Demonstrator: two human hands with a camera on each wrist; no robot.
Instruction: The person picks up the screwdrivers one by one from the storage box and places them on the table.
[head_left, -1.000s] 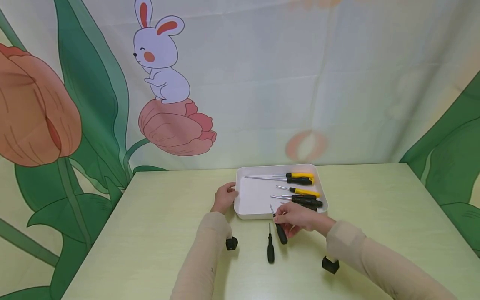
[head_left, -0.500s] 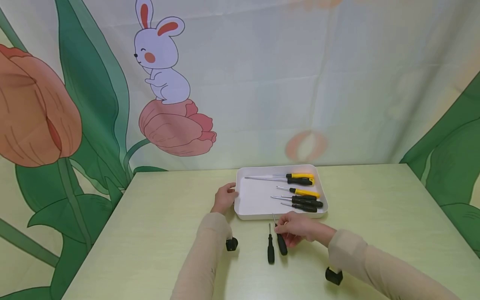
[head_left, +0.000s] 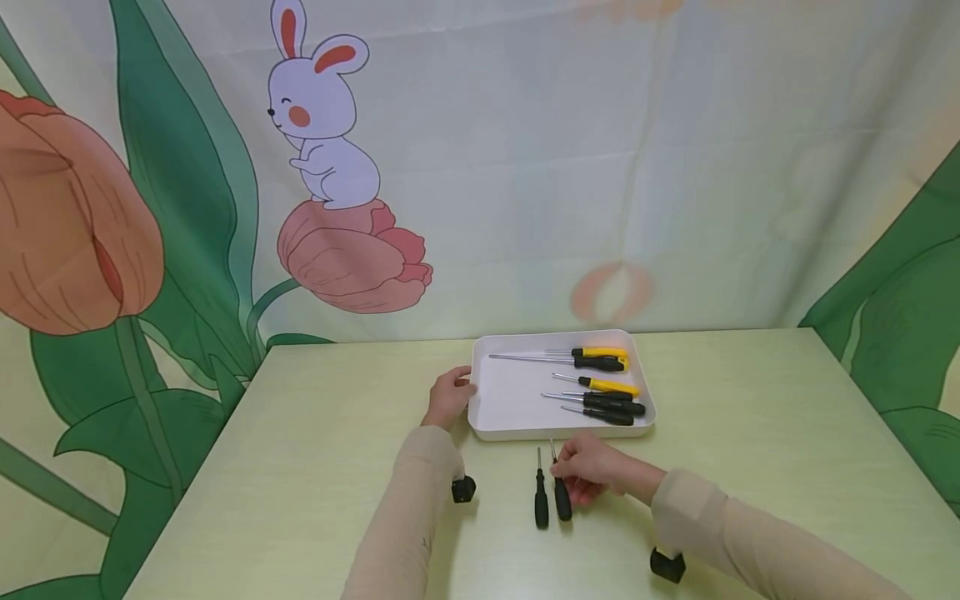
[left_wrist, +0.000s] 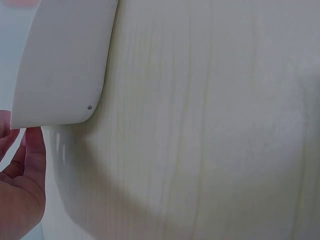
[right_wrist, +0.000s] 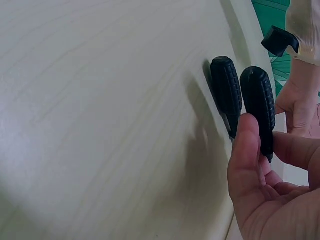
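Note:
My right hand [head_left: 591, 468] pinches a black-handled screwdriver [head_left: 562, 500] between thumb and fingers, its tip pointing at the tray. Just left of it, a second black screwdriver [head_left: 542, 504] lies on the table; in the right wrist view both black handles stand side by side. At the left end of the white tray [head_left: 502, 408], my left hand [head_left: 448, 396] grips the rim, and the left wrist view shows its fingers [left_wrist: 35, 152] against the tray's end wall. Inside the tray lie several screwdrivers, some with black handles and others yellow, such as the yellow screwdriver [head_left: 613, 387].
The pale wood-grain table [head_left: 300, 467] reaches back to a printed curtain [head_left: 510, 167] with a rabbit and tulips. A small black camera [head_left: 463, 488] hangs at the left wrist, and another black camera [head_left: 667, 567] at the right.
My right hand has moved the screwdriver away from the tray, toward the person, and turned it nearly parallel to the one on the table. The left hand stays on the tray.

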